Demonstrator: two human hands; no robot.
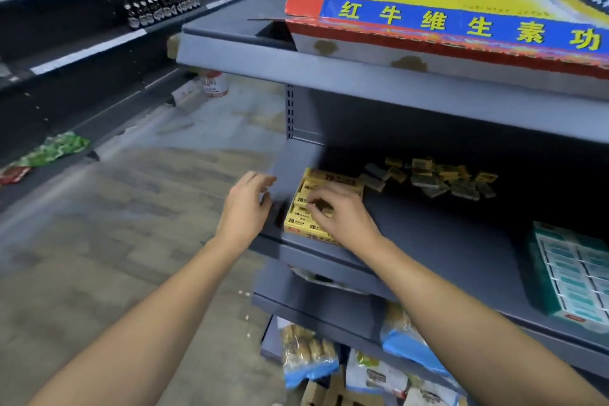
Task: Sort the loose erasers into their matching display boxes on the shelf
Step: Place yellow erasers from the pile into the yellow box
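Yellow box (304, 224) at shelf (428, 241) front-left corner, our right hand (342, 217) pinching an eraser (318, 208) in it, left hand (245, 208) loosely open off shelf edge, loose erasers (435, 180) at back.

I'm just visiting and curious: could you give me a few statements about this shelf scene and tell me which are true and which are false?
1. The right hand rests its fingers in the yellow display box. True.
2. The left hand holds an eraser. False: it holds nothing, beside the shelf's end.
3. The loose erasers lie behind the yellow box. True.
4. The green display box touches the yellow one. False: bare shelf lies between them.
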